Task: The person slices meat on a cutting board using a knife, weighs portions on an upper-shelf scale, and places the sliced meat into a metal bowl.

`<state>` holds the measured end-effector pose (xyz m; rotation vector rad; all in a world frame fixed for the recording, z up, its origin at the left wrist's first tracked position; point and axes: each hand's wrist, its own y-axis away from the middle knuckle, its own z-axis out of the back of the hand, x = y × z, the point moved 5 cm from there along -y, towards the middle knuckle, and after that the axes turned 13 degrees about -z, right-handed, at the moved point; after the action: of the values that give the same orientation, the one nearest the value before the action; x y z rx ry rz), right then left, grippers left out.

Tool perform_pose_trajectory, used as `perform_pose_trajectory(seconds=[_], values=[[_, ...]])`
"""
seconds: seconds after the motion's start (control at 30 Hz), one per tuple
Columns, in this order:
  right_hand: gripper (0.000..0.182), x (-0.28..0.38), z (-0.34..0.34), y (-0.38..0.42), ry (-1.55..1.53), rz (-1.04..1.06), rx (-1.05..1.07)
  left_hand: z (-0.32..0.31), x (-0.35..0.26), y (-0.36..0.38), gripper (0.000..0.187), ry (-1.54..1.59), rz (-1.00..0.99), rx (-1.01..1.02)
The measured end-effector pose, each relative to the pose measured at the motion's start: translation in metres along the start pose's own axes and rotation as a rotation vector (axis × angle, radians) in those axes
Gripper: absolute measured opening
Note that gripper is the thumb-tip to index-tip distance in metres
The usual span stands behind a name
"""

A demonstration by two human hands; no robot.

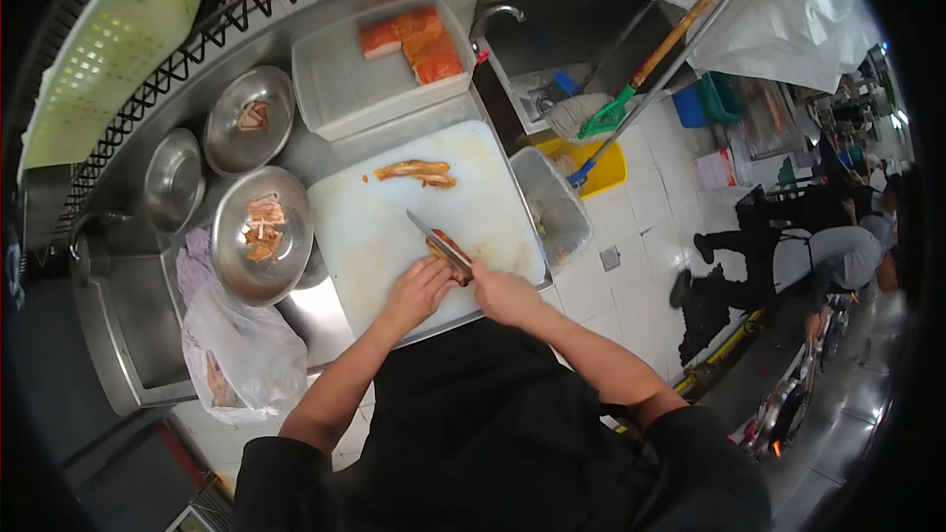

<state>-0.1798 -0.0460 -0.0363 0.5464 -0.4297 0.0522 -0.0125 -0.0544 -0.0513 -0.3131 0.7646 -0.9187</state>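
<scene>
On the white cutting board [374, 236] lies a piece of browned meat [443, 245]. My left hand [421, 289] presses on its near left side, fingers closed together. My right hand [503, 293] is wrapped round the handle of a knife [430, 230], whose blade points up and left along the meat. Farther up the board are strips of cooked meat [416, 171]. A steel bowl [234, 246] left of the board holds cut pieces, and a second bowl [222, 128] behind it holds a few more.
A plastic container [330, 123] with large meat slabs stands behind the board. At left are another steel bowl [174, 180] and a plastic bag [251, 350]. A clear bin [552, 207] adjoins the board's right side. Co-workers stand at a stove far right.
</scene>
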Motion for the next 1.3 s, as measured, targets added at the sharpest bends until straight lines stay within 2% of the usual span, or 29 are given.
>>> perform_pose_trajectory(seconds=[0.13, 0.27, 0.37, 0.43, 0.57, 0.63, 0.67, 0.73, 0.77, 0.83, 0.97, 1.03, 1.13, 1.27, 1.3], values=[[0.03, -0.018, 0.025, -0.005, 0.07, 0.041, -0.076, 0.009, -0.005, -0.008, 0.031, 0.042, 0.043, 0.062], [0.03, -0.018, 0.047, 0.001, 0.051, 0.083, -0.158, 0.018, -0.009, -0.022, 0.03, -0.021, 0.091, 0.095], [0.03, -0.018, 0.051, 0.005, -0.04, 0.201, -0.237, 0.013, -0.003, -0.018, 0.027, -0.156, 0.039, 0.213], [0.026, -0.024, 0.045, -0.002, 0.0, 0.153, -0.132, 0.013, 0.002, -0.013, 0.026, -0.145, 0.158, 0.207], [0.024, -0.021, 0.05, 0.003, 0.116, 0.175, -0.073, 0.019, -0.016, -0.015, 0.024, -0.262, 0.204, 0.091], [0.021, -0.019, 0.046, 0.012, 0.094, 0.192, -0.058, 0.02, -0.021, -0.012, 0.019, -0.299, 0.384, 0.003], [0.021, -0.019, 0.043, 0.014, 0.102, 0.2, -0.053, 0.016, -0.019, -0.006, 0.019, -0.303, 0.394, -0.005], [0.018, -0.018, 0.034, 0.018, 0.224, 0.234, -0.002, 0.007, -0.013, 0.0, 0.02, -0.163, 0.365, -0.074], [0.018, -0.019, 0.032, 0.019, 0.236, 0.243, 0.002, 0.005, -0.009, 0.005, 0.02, -0.166, 0.374, -0.087], [0.017, -0.022, 0.031, 0.022, 0.165, 0.226, 0.032, 0.007, -0.009, 0.004, 0.023, -0.137, 0.251, -0.101], [0.017, -0.011, 0.035, 0.026, 0.211, 0.183, 0.014, 0.01, -0.008, 0.003, 0.026, -0.181, 0.205, -0.097], [0.017, 0.007, 0.053, 0.04, 0.179, 0.124, 0.094, 0.012, -0.011, 0.002, 0.027, -0.196, 0.15, -0.098], [0.016, 0.009, 0.066, 0.053, 0.225, 0.033, 0.225, 0.008, -0.009, 0.005, 0.028, -0.173, 0.158, -0.092], [0.016, 0.006, 0.049, 0.047, 0.245, -0.014, 0.257, 0.004, -0.006, 0.011, 0.028, -0.141, 0.183, -0.096], [0.016, 0.012, 0.035, 0.035, 0.198, 0.034, 0.182, 0.005, -0.005, 0.01, 0.028, -0.137, 0.178, -0.102]])
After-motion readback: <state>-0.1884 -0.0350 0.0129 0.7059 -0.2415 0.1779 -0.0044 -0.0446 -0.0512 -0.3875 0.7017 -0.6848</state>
